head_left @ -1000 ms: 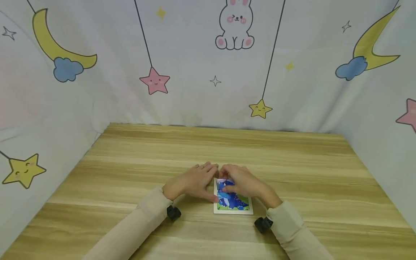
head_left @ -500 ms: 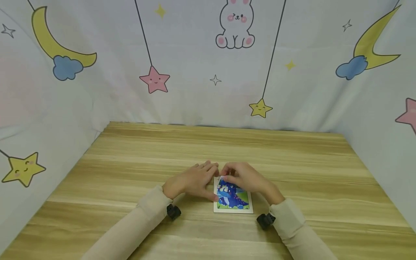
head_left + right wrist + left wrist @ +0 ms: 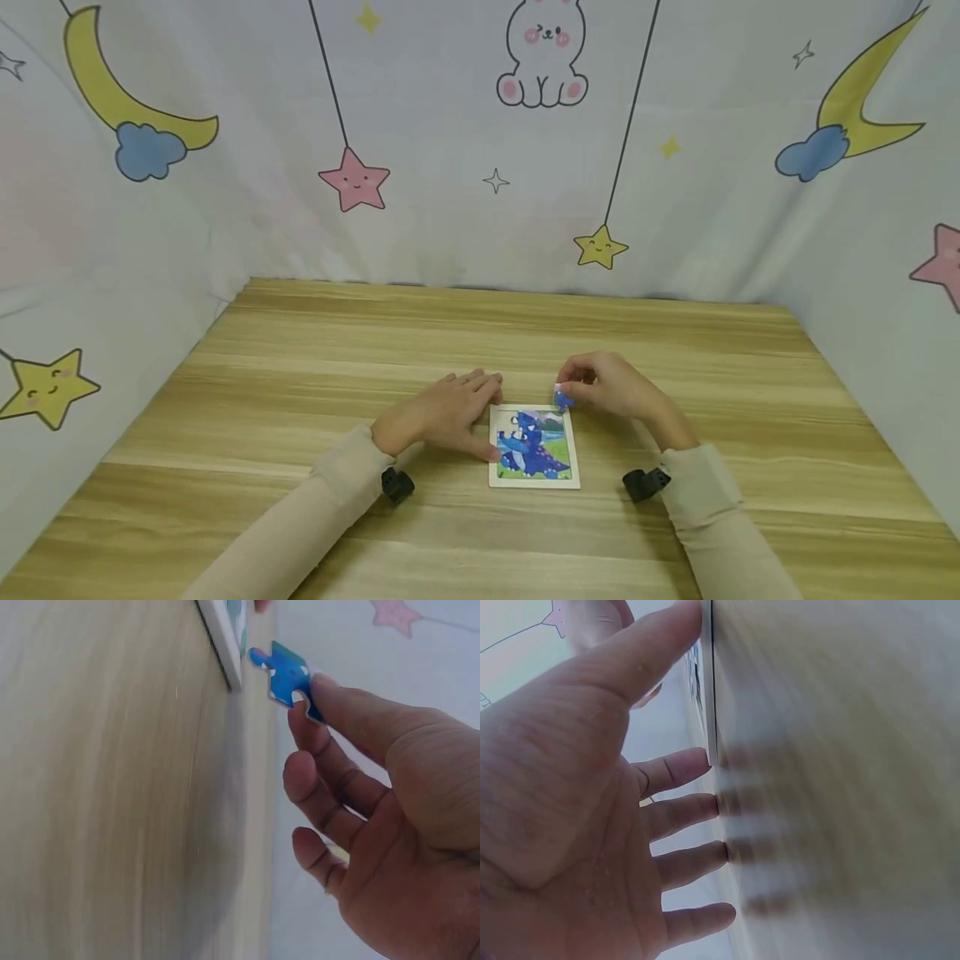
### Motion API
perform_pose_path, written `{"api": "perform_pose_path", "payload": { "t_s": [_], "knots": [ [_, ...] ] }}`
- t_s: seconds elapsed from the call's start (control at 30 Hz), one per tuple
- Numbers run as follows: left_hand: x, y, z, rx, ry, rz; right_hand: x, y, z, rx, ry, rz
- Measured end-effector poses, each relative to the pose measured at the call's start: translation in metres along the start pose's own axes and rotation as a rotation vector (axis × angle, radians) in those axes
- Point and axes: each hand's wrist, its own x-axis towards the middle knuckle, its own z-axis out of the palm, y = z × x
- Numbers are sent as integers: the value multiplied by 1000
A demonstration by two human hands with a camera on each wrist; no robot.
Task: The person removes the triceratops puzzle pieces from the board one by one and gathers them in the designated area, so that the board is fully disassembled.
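A square jigsaw puzzle (image 3: 536, 454) with a blue dinosaur picture lies on the table in a pale frame. Its upper left corner shows a bare, light patch. My left hand (image 3: 450, 418) rests beside it, the thumb on the frame's left side and the other fingers spread on the table. In the left wrist view, that hand's straight fingers (image 3: 682, 814) touch the tabletop. My right hand (image 3: 618, 387) pinches a blue puzzle piece (image 3: 289, 675) between thumb and index finger, raised near the frame's upper right corner. The remaining right fingers are loosely bent.
The wooden table (image 3: 315, 333) reaches back to a white cloth backdrop (image 3: 450, 108) printed with stars, moons and a rabbit. Cloth also hangs along both sides. A small black camera sits at each wrist, the right one (image 3: 647, 483) below the sleeve cuff.
My right hand has lifted the puzzle piece out of the upper left corner and carried it right, past the frame's upper right corner. The left hand has stayed nearly still.
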Motion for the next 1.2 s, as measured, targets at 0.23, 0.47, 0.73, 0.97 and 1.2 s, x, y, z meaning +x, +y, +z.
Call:
{"api": "perform_pose_path", "payload": {
  "t_s": [0.23, 0.47, 0.73, 0.97, 1.2],
  "knots": [
    [-3, -2, -4, 1, 5, 13, -4, 17, -8, -20, -4, 46],
    [-4, -3, -5, -9, 2, 10, -9, 28, -12, -54, 10, 57],
    [-4, -3, -4, -12, -4, 9, -11, 30, -13, -87, 25, 57],
    [-3, -5, -3, -17, -1, 19, -4, 16, -6, -83, -2, 46],
    [0, -5, -3, -13, 4, 27, 4, -7, 8, -61, -71, -14]
  ]
}}
